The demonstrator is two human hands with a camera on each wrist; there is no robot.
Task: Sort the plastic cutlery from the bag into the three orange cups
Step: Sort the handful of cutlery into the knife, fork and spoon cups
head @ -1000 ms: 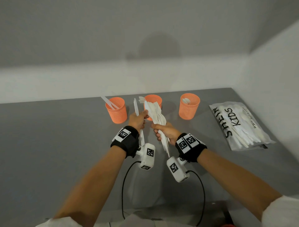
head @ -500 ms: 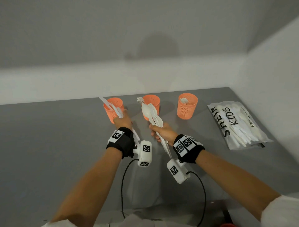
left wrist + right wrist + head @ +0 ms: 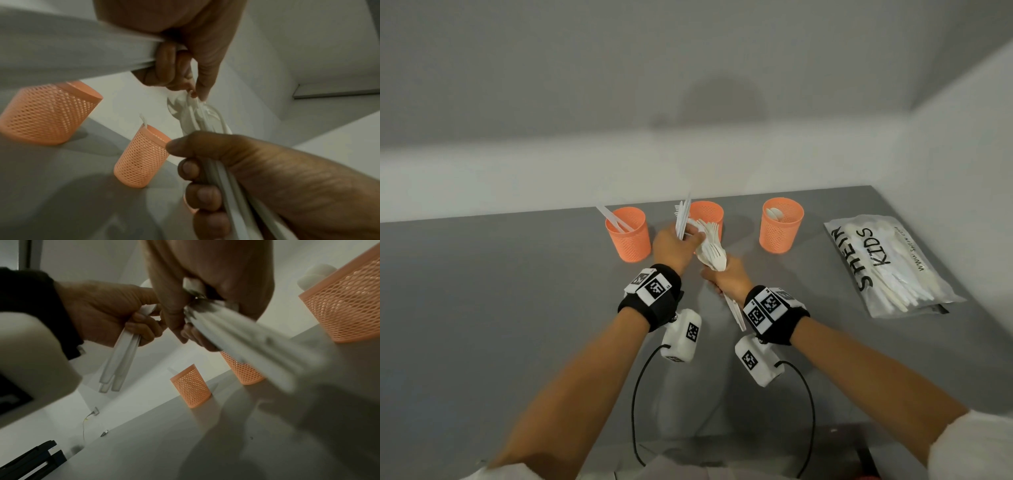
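Three orange mesh cups stand in a row: the left cup [image 3: 628,236] has white knives in it, the middle cup [image 3: 709,214] is partly hidden by the cutlery, and the right cup [image 3: 780,228] holds spoons. My right hand [image 3: 726,279] grips a bundle of white cutlery [image 3: 710,253] by the handles, in front of the middle cup. My left hand [image 3: 674,245] holds a few white pieces [image 3: 683,221] upright. Its fingertips [image 3: 202,92] pinch at the top of the bundle [image 3: 197,113]. The handles of those pieces [image 3: 121,360] hang below the left hand [image 3: 111,316].
The clear printed bag [image 3: 887,265] with more white cutlery lies at the right of the grey table [image 3: 500,308], close to the side wall. A white wall runs behind the cups. Black cables trail from both wrist cameras toward the table's near edge.
My left hand went left to the left cup with a white piece, then came back right to the bundle. The right hand and its bundle have stayed almost still.
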